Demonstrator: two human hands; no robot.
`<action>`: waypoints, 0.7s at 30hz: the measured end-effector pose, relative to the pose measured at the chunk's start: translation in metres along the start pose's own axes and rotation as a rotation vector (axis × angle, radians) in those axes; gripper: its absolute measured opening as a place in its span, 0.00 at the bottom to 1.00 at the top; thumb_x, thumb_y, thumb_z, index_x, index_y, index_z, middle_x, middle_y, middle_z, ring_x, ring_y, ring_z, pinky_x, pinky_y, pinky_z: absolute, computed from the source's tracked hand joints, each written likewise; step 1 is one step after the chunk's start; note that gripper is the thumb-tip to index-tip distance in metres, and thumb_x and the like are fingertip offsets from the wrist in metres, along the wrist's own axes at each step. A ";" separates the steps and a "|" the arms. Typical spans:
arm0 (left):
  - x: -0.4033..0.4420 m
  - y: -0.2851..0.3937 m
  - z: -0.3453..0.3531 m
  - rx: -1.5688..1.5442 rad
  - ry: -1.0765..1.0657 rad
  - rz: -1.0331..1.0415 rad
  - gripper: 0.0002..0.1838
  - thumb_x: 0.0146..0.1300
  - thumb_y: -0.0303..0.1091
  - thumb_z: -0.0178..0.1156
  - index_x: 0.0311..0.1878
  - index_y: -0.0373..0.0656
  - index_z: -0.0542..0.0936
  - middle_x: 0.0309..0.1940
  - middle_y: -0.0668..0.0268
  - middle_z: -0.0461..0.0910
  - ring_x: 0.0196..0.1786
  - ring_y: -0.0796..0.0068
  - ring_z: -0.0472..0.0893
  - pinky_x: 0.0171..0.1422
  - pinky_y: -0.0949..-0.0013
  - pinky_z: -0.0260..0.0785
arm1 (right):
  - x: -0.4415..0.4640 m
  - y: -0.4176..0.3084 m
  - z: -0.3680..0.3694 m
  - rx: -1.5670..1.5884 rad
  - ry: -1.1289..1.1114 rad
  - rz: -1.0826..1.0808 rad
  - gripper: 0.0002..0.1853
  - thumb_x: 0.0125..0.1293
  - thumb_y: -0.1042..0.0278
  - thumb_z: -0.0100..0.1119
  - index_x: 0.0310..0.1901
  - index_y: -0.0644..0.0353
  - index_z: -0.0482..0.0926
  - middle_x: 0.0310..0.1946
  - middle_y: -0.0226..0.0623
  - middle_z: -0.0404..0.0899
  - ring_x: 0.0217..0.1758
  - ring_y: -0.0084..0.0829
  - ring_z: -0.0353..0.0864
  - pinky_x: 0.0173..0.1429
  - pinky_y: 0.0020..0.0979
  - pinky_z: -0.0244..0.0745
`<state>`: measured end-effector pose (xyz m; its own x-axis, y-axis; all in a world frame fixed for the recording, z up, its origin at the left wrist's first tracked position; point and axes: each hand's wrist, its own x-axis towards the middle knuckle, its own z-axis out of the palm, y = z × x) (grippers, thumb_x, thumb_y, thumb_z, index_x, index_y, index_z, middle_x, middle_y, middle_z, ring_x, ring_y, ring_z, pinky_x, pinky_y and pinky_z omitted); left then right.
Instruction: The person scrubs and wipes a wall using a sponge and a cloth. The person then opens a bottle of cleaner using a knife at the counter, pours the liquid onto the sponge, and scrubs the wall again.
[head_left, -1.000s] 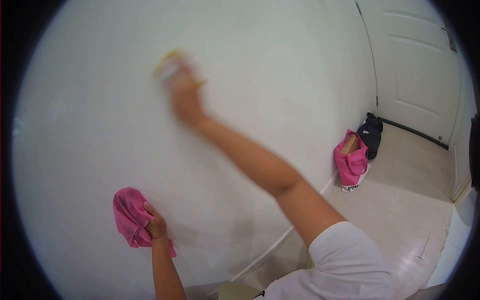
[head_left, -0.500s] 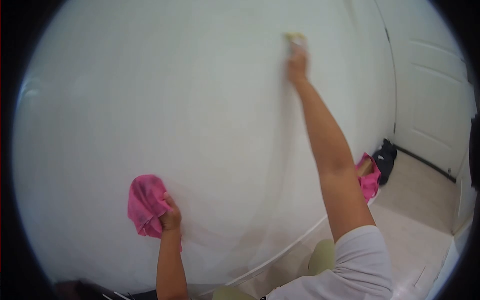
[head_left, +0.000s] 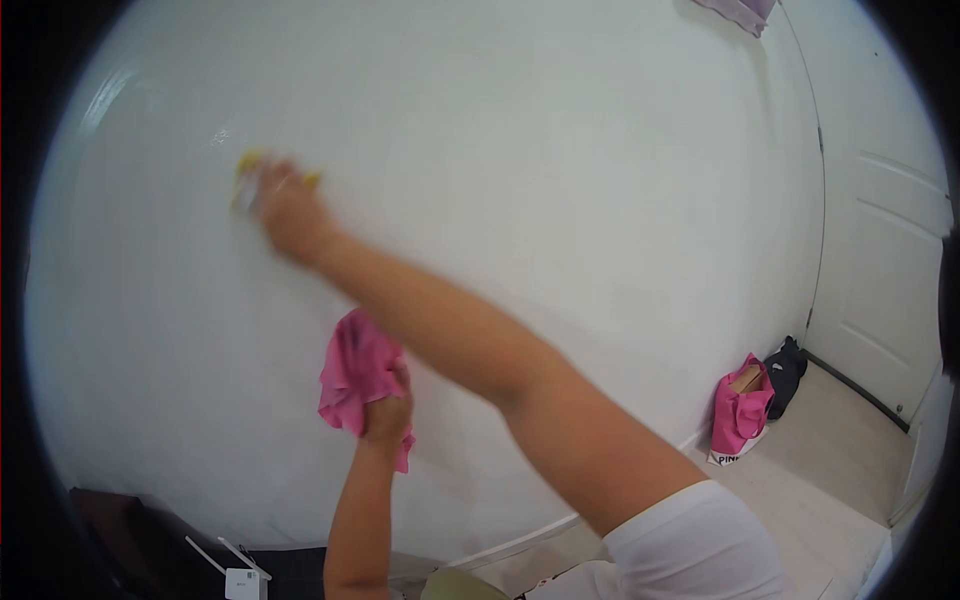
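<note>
My right hand (head_left: 292,210) is raised at the upper left, closed on a yellow-and-white soft pad (head_left: 247,178) against the white wall (head_left: 560,180). Motion blurs both, so I cannot tell whether the pad is a sponge or a folded cloth. Lower down, my left hand (head_left: 388,410) grips a bunched pink cloth (head_left: 350,375) with dark, damp-looking patches. The cloth hangs over the fingers close to the wall; whether it touches is unclear. My right forearm passes across in front of the wall, just above the cloth.
A white router (head_left: 245,583) with antennas stands at the bottom left, near a dark brown object (head_left: 110,515). On the floor at right are a pink bag (head_left: 738,408) and a black bag (head_left: 788,375), near a white door (head_left: 880,270). Lilac fabric (head_left: 742,12) hangs at the top right.
My right hand has swept the pad from the upper right across to the upper left. The left hand with the pink cloth sits slightly higher and further right, and the view has shifted.
</note>
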<state>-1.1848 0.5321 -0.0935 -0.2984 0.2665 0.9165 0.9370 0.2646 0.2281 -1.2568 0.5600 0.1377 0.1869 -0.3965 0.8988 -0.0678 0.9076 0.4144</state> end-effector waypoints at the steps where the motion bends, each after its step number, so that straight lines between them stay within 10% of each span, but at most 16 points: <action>1: -0.001 -0.006 -0.011 -0.003 0.003 0.008 0.19 0.71 0.38 0.43 0.57 0.33 0.68 0.55 0.49 0.71 0.59 0.51 0.69 0.62 0.58 0.60 | -0.008 -0.030 -0.003 0.145 -0.092 -0.215 0.22 0.57 0.72 0.46 0.54 0.67 0.72 0.59 0.55 0.66 0.64 0.48 0.65 0.70 0.46 0.52; 3: -0.005 -0.028 -0.045 0.127 0.017 -0.331 0.19 0.70 0.40 0.43 0.54 0.34 0.69 0.48 0.47 0.74 0.52 0.50 0.73 0.57 0.58 0.64 | -0.007 -0.036 -0.017 0.383 -0.062 -0.279 0.21 0.57 0.71 0.46 0.54 0.62 0.73 0.60 0.52 0.67 0.64 0.45 0.65 0.70 0.48 0.52; 5: 0.005 -0.048 -0.074 0.382 0.314 -0.039 0.17 0.71 0.40 0.42 0.49 0.35 0.71 0.43 0.47 0.77 0.45 0.49 0.76 0.48 0.56 0.68 | 0.007 0.006 -0.030 0.074 -0.141 -0.276 0.20 0.57 0.71 0.47 0.52 0.57 0.75 0.60 0.52 0.66 0.65 0.44 0.64 0.70 0.50 0.51; 7: 0.008 -0.130 -0.104 0.695 0.180 -0.123 0.19 0.69 0.36 0.45 0.58 0.35 0.65 0.34 0.50 0.77 0.37 0.50 0.78 0.41 0.57 0.70 | 0.022 0.075 -0.052 -0.239 -0.197 -0.068 0.20 0.54 0.75 0.48 0.51 0.56 0.77 0.60 0.52 0.66 0.66 0.42 0.62 0.69 0.52 0.49; 9: 0.027 -0.153 -0.135 1.077 -0.123 -0.294 0.27 0.67 0.31 0.47 0.67 0.36 0.55 0.25 0.54 0.77 0.28 0.52 0.78 0.31 0.58 0.71 | 0.012 0.162 -0.089 -0.172 -0.019 0.038 0.22 0.52 0.78 0.49 0.50 0.55 0.77 0.59 0.52 0.67 0.66 0.44 0.62 0.69 0.51 0.48; 13: 0.092 -0.223 -0.167 1.353 0.197 -0.167 0.32 0.66 0.26 0.43 0.71 0.42 0.45 0.17 0.59 0.75 0.18 0.56 0.76 0.20 0.62 0.69 | -0.065 0.303 -0.180 -0.086 0.127 0.419 0.22 0.51 0.82 0.43 0.49 0.62 0.76 0.57 0.56 0.68 0.63 0.48 0.65 0.64 0.39 0.62; 21: 0.212 -0.123 -0.149 0.513 0.506 -0.541 0.35 0.66 0.58 0.41 0.66 0.40 0.61 0.51 0.49 0.74 0.56 0.50 0.70 0.62 0.57 0.58 | -0.302 0.317 -0.419 0.478 0.336 1.219 0.22 0.66 0.73 0.43 0.61 0.72 0.63 0.51 0.39 0.72 0.51 0.25 0.70 0.55 0.24 0.65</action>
<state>-1.3358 0.4177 0.1221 -0.4463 -0.4222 0.7890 0.4592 0.6487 0.6069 -0.9239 1.0258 -0.0623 -0.0125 0.7356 0.6773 -0.6795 0.4907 -0.5455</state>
